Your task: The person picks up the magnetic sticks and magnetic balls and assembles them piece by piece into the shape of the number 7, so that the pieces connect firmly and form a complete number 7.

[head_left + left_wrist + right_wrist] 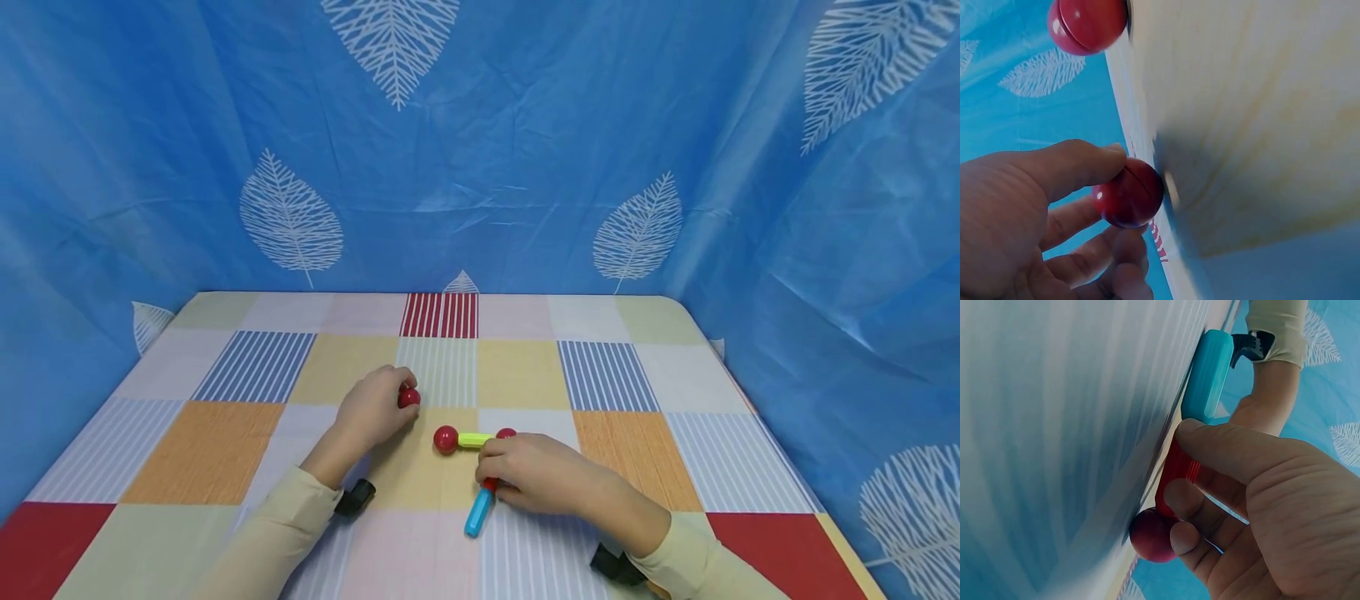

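My left hand (375, 407) pinches a shiny red ball (1130, 194) between thumb and fingers, low over the table. In the left wrist view a groove runs round this ball. To its right lies a yellow-green rod (473, 440) with a red ball (446, 440) at its left end and another red ball (506, 433) at its right, partly behind the right hand. My right hand (538, 473) pinches a red rod (1179, 465) by its sides. A blue rod (1208, 376) lines up with the red rod's near end, and a red ball (1154, 536) sits at its far end.
A patchwork-patterned cloth covers the table (622, 454). Blue curtains (480, 150) with white leaf prints hang behind it and at both sides. Black wrist straps (355, 498) show at the sleeves.
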Available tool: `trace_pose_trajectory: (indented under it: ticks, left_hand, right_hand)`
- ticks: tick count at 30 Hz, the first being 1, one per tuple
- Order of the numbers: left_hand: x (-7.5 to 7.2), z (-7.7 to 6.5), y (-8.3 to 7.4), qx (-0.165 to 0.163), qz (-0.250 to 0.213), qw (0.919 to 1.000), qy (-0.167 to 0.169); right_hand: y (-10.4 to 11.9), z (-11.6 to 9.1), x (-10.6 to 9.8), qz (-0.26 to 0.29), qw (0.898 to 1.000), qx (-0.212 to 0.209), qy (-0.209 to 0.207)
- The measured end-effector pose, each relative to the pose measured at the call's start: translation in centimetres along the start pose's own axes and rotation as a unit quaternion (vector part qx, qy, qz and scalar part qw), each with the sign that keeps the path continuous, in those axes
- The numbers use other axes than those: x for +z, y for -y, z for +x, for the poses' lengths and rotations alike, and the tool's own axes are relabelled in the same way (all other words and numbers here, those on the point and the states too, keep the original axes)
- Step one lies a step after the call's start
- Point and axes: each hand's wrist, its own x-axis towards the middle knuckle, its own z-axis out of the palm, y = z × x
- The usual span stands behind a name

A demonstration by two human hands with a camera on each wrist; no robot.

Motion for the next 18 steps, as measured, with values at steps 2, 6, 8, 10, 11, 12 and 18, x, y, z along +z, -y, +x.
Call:
trace_pose_trajectory:
  ticks: [2,6,8,10,11,12,18]
  left_hand:
    - [-0.1,-0.5,-0.1,0.003,-0.005,1.0,0.002]
    - [-0.2,-1.5,-0.3,0.005,-0.025,0.9997,0.006]
    - [-0.1,-2.0,-0.3,0.006,-0.031,0.9995,0.009]
    - [-0.1,-2.7,-0.4,0.01,-0.035,0.9993,0.009]
    - [-0.1,-3.0,-0.5,0.013,-0.037,0.9992,0.01]
    - [-0.1,-3.3,-0.6,0.016,-0.04,0.999,0.012]
    - [-0.1,-5.2,-1.4,0.031,-0.047,0.9982,0.02]
  right_hand:
    - [0.1,0.0,0.0,-0.004,1.0,-0.001,0.003]
    - [0.2,0.1,0.1,-0.006,1.0,-0.007,0.006]
    - [0.3,0.1,0.1,-0.007,1.0,-0.01,0.005]
    - [0.4,0.1,0.1,-0.009,1.0,-0.013,0.002]
    - [0.4,0.2,0.1,-0.01,1.0,-0.014,0.001]
    - [0.4,0.2,0.1,-0.011,1.0,-0.016,0.001]
    - [0.6,0.2,0.2,-0.018,0.999,-0.029,-0.003]
